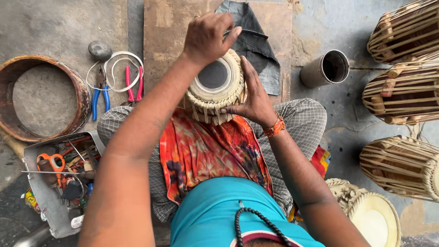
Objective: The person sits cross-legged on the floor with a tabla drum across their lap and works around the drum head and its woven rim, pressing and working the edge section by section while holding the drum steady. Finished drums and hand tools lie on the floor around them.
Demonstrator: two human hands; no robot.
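Note:
A small hand drum (215, 89) with a pale skin head, a black centre spot and woven strap lacing rests tilted on my lap, over an orange patterned cloth (206, 151). My left hand (208, 36) reaches over the far rim of the drum, fingers curled at its top edge. My right hand (254, 98) presses flat against the drum's right side, steadying it. An orange thread band circles that wrist.
Several strapped drums (402, 91) lie at the right, and a pale drum head (372, 219) at the lower right. A metal cup (327, 68) lies on the floor. Pliers (100, 91), a stone, a rusty ring (43, 98) and a tool tray (55, 178) are at the left.

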